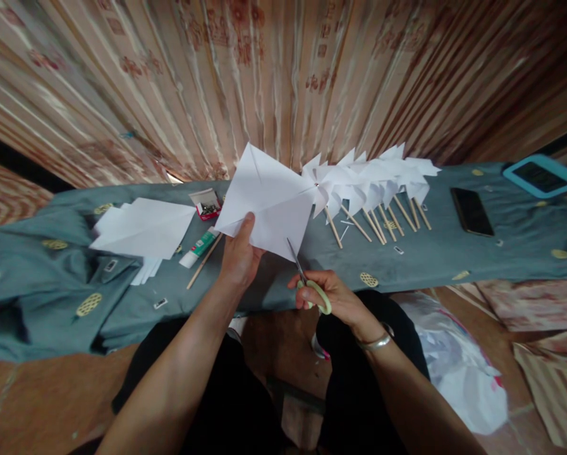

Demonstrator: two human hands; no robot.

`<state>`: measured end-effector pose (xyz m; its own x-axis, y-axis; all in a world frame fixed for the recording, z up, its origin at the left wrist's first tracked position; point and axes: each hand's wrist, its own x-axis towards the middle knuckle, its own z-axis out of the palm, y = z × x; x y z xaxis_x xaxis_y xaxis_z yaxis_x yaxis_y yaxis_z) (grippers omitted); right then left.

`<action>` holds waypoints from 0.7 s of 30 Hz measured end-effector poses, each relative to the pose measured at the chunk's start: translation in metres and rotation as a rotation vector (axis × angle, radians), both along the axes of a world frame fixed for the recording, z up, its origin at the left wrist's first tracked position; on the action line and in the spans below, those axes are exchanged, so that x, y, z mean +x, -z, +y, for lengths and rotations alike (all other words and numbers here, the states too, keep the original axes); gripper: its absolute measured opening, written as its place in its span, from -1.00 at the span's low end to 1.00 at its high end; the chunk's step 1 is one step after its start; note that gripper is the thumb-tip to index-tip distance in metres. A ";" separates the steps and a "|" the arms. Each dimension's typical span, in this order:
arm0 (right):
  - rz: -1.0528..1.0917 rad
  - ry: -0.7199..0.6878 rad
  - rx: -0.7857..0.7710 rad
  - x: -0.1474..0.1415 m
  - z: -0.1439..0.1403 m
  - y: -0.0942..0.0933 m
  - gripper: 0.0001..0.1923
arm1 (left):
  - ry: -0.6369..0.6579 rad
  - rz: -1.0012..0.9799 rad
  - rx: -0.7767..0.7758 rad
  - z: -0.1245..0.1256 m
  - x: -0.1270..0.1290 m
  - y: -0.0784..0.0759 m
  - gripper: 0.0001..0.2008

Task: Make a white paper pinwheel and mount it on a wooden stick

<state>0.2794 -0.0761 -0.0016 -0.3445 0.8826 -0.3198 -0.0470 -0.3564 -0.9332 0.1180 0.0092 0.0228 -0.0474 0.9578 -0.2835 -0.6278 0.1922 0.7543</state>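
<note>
My left hand (238, 256) holds up a creased square sheet of white paper (267, 199) by its lower edge, thumb on top. My right hand (333, 296) grips scissors (306, 281) with pale green handles, and their blades meet the sheet's lower right edge. Both hands hover over the near edge of a low surface covered with grey-green cloth (264, 287).
On the cloth lie a stack of white paper (143, 230), a glue tube (198, 248), a wooden stick (203, 262), a small red box (206, 203), a row of several paper pinwheels on sticks (378, 183), a black phone (471, 212) and a blue-framed tablet (542, 175). A plastic bag (458, 373) sits on the floor at right.
</note>
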 end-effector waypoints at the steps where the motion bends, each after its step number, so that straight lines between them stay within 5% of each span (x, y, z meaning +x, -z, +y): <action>1: -0.002 0.002 -0.009 0.000 0.000 0.001 -0.43 | 0.000 -0.007 0.006 0.000 0.000 0.000 -0.71; 21: -0.021 0.028 -0.017 -0.001 0.002 0.007 -0.43 | -0.039 -0.078 0.022 0.000 0.002 0.000 -0.75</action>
